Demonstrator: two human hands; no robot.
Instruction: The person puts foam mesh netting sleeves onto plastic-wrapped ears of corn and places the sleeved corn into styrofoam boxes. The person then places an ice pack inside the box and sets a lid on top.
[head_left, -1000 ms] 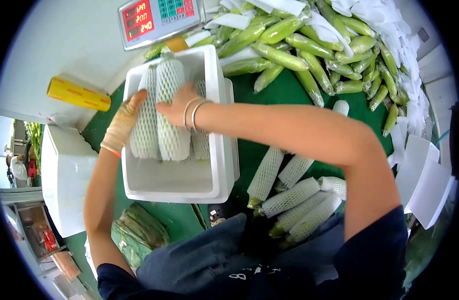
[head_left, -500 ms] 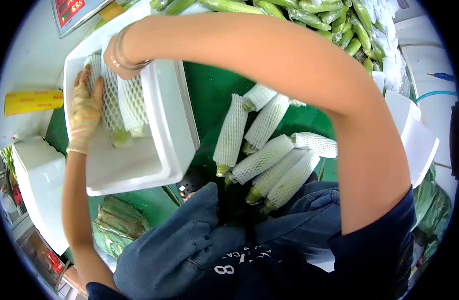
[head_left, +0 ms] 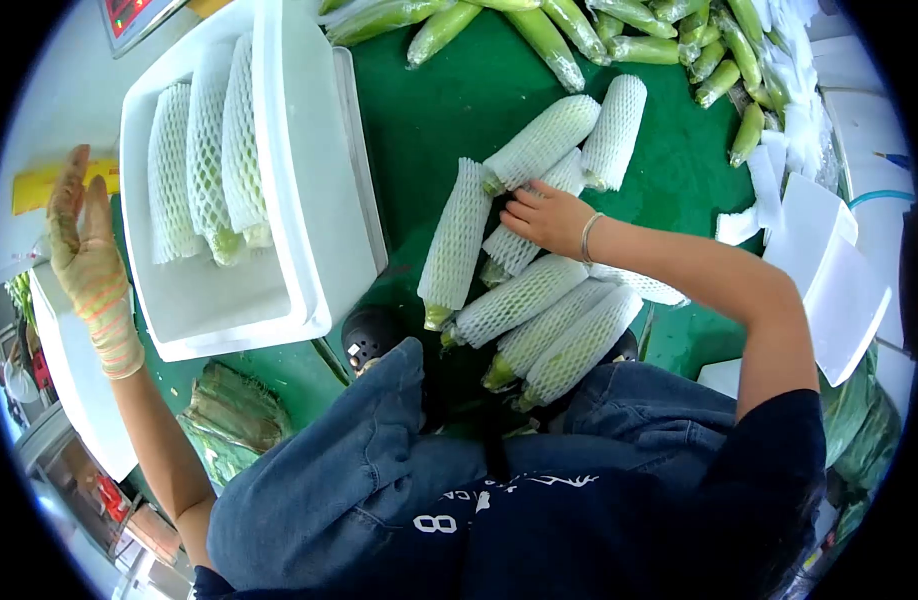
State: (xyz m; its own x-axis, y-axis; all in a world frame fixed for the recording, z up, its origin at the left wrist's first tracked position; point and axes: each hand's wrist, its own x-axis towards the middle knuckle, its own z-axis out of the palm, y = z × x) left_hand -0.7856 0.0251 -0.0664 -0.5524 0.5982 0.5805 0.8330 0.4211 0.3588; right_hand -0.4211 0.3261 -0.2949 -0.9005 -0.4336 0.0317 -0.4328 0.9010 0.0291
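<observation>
In the white foam box (head_left: 309,200) lie three green vegetables in white foam nets (head_left: 207,150), side by side. Left of the box, my left hand (head_left: 91,260), in a striped glove, is raised with its fingers apart and nothing in it. My right hand (head_left: 547,220) rests on a netted vegetable (head_left: 509,250) in the loose group on the green surface, its fingers bent over it; whether it grips is unclear. Other netted vegetables (head_left: 519,300) lie around that hand, green tips showing at some ends.
Several film-wrapped green vegetables (head_left: 544,45) are piled at the top and upper right, beside white foam nets (head_left: 799,110). A scale (head_left: 139,20) is at the upper left, above a yellow roll (head_left: 34,190). White foam pieces (head_left: 839,290) stand at the right.
My right hand has left the box and come down onto the loose netted vegetables. My left hand has moved out of the box to its left. The view has shifted too.
</observation>
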